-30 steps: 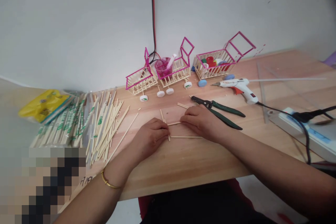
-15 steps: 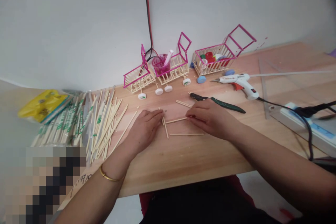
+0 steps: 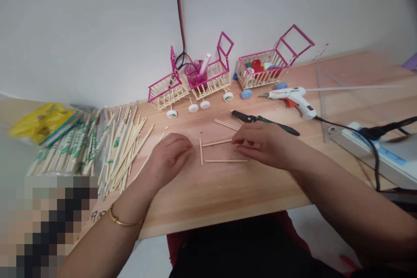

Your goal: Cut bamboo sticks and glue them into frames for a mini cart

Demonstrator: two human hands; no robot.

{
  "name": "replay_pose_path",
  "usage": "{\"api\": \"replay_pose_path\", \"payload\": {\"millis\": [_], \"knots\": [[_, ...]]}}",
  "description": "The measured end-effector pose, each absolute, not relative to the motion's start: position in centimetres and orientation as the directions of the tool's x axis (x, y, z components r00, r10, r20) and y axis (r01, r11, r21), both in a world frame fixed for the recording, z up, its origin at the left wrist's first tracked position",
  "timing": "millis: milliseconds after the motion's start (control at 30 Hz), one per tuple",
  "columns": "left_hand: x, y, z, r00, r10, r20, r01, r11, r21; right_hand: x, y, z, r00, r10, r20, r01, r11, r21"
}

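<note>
Three thin wooden sticks lie before me: a short upright-running stick, a back stick and a front stick. They form three sides of a rough rectangle. Just left of it hovers my left hand, fingers loosely bent, a small gap before the thumb and nothing visible between them. My right hand has its fingertips closed at the right end of the back stick, hiding that end. Behind the right fingers lie a couple more sticks. Green-handled pliers rest just beyond this hand.
Pink-trimmed stick carts stand along the wall, one holding bottle caps; a pink cup is among them. A white glue gun and power strip are right. Loose sticks and a yellow packet are left.
My left hand has drawn back leftward from the short stick, which lies straighter beside the others. My right hand stays at the back stick's end. The whole view has shifted slightly.
</note>
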State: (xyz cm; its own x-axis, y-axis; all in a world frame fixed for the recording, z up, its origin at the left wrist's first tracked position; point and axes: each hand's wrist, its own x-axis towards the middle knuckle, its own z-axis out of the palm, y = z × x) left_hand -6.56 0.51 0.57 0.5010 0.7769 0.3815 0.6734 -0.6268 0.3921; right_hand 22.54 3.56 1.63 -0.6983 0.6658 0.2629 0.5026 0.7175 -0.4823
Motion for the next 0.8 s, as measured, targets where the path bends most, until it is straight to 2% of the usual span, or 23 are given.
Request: {"api": "replay_pose_path", "payload": {"millis": [167,300,800], "knots": [[-5.4,-0.2,0.7,0.641,0.727,0.244,0.577,-0.667,0.472,22.0,3.1,1.2,-0.798,0.592,0.11,0.468,0.725,-0.505],[-5.3,-0.2,0.2,0.66,0.711,0.242,0.561,-0.681,0.471,21.3,2.9,1.0,-0.82,0.569,0.062,0.475,0.738,-0.48],[-5.0,-0.1,-0.5,0.678,0.679,0.282,0.54,-0.72,0.435,20.5,2.9,0.1,-0.83,0.549,0.093,0.453,0.763,-0.46]]}}
